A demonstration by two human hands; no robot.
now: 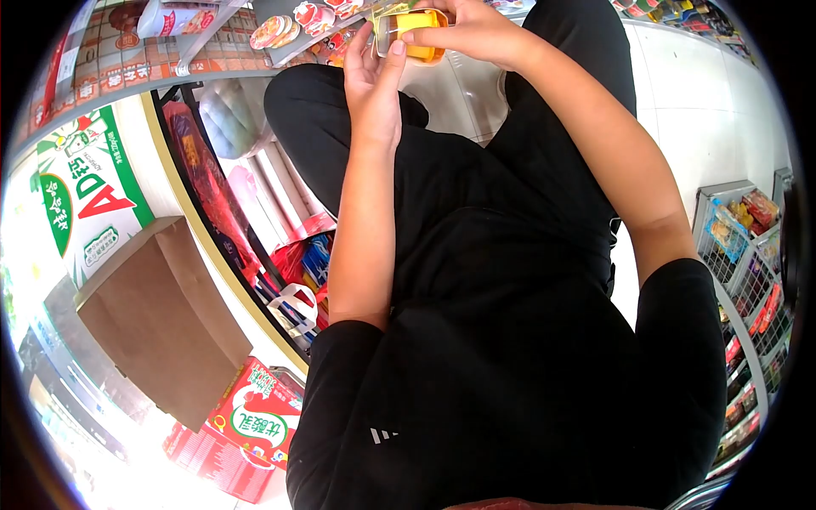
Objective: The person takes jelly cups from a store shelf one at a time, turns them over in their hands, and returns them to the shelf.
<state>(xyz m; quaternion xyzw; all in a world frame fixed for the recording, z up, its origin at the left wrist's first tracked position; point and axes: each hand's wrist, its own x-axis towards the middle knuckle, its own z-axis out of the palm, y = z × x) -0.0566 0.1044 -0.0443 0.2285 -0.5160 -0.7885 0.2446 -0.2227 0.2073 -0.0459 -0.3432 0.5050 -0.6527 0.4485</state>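
Observation:
A small package with a clear part and a yellow-orange part (422, 42) is near the top centre, in front of the shelf edge. My right hand (463, 34) grips it from the right, with fingers across its top and front. Against its left side is my left hand (374, 75), its thumb raised beside the package and its fingers partly curled behind. Round red and white character packs (314, 17) lie on the shelf just left of my hands.
Shelving (204, 75) runs along the top left. Below it are a brown cardboard box (166, 319), a green and white carton (93, 191) and a red carton (259, 416). Wire baskets of packaged snacks (744, 238) stand at the right. My crossed legs fill the centre.

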